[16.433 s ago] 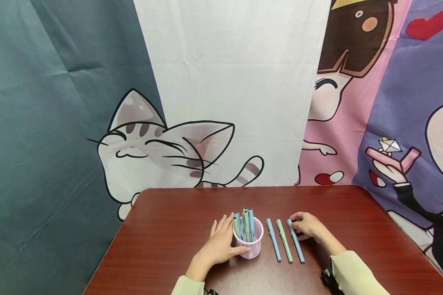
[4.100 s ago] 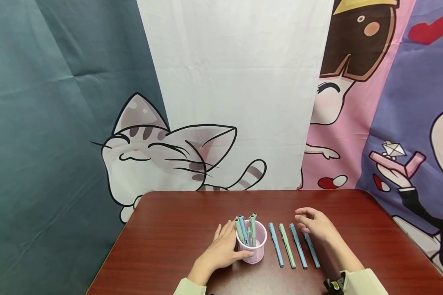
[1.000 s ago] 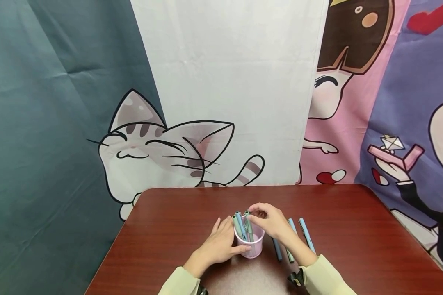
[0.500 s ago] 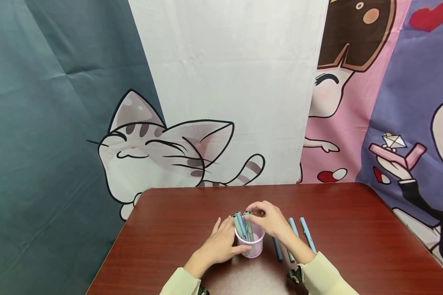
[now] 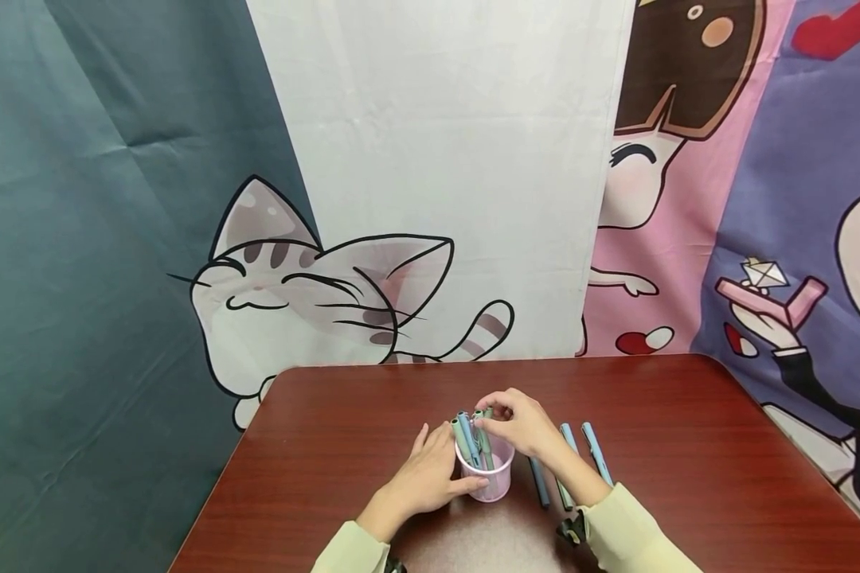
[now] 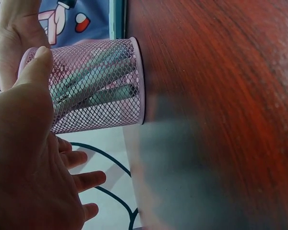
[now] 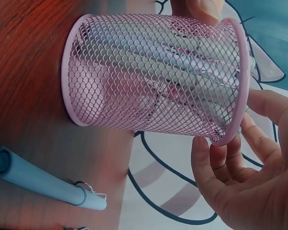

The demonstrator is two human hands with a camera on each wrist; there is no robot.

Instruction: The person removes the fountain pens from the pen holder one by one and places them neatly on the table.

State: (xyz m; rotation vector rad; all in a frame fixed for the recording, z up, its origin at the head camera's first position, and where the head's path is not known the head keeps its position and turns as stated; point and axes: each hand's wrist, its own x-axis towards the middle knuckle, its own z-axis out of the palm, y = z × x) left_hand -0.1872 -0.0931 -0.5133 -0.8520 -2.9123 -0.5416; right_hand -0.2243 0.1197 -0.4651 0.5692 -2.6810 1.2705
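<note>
A pink mesh pen cup (image 5: 493, 481) stands upright on the table, with several green and blue pens (image 5: 467, 438) leaning inside. My left hand (image 5: 419, 477) rests against its left side, thumb across the front and fingers straight along the flank. In the left wrist view that thumb (image 6: 38, 69) presses near the rim and the other fingers are spread. Over the cup's right rim, my right hand (image 5: 519, 426) pinches the top of a green pen (image 5: 489, 446) standing in it. The right wrist view shows those curled fingers (image 7: 261, 136) close at the rim, partly hiding the pen ends.
To the right of the cup lie a blue pen (image 5: 539, 481), a green pen (image 5: 565, 495) and two more blue pens (image 5: 598, 454), partly under my right forearm. A printed curtain (image 5: 437, 159) hangs behind the table's (image 5: 358, 398) far edge.
Three pens lay on the table at first, then four. My right hand has since moved left from the pen row to the cup; over the last second it barely shifts. The left hand stays put.
</note>
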